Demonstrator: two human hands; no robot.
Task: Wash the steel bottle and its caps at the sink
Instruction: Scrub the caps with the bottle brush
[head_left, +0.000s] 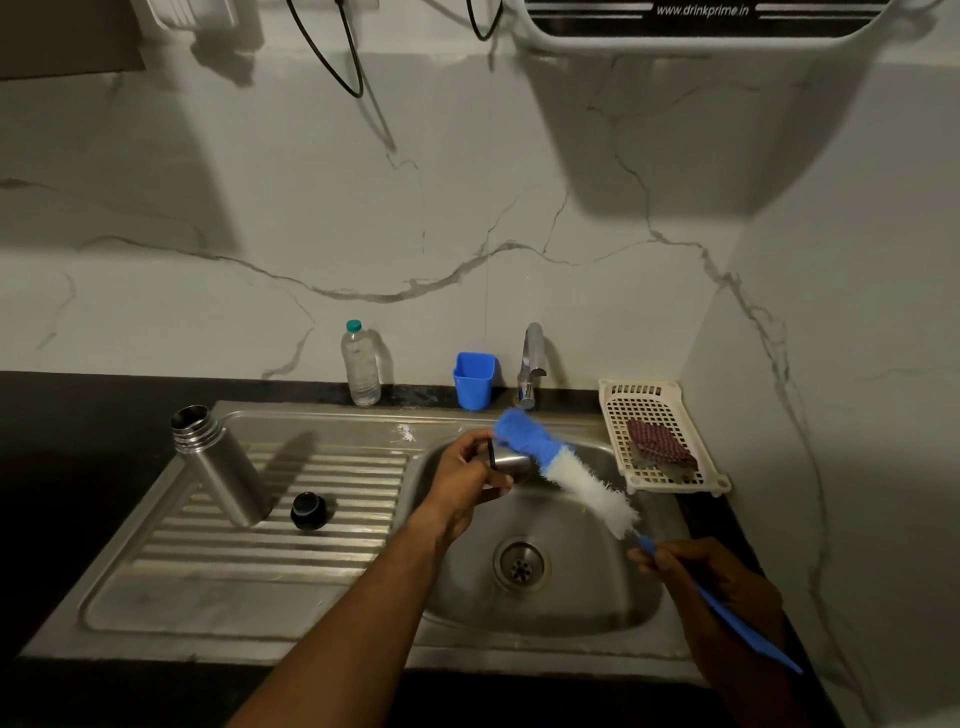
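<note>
Steel cap scrubbed over the sink basin (571, 597)
Left hand (470, 480) grips the steel cap (511, 464); right hand (711, 582) grips the bottle brush (561, 462) against it. Open steel bottle (221, 465) and black cap (308, 511) stand on the drainboard; a cloth (660, 447) lies in the basket (631, 400)

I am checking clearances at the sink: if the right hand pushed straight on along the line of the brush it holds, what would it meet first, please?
Most likely the steel cap held in the left hand: the right hand aims the bottle brush up-left, and its blue tip already lies against that cap. Depth is hard to judge from this one view.
</note>
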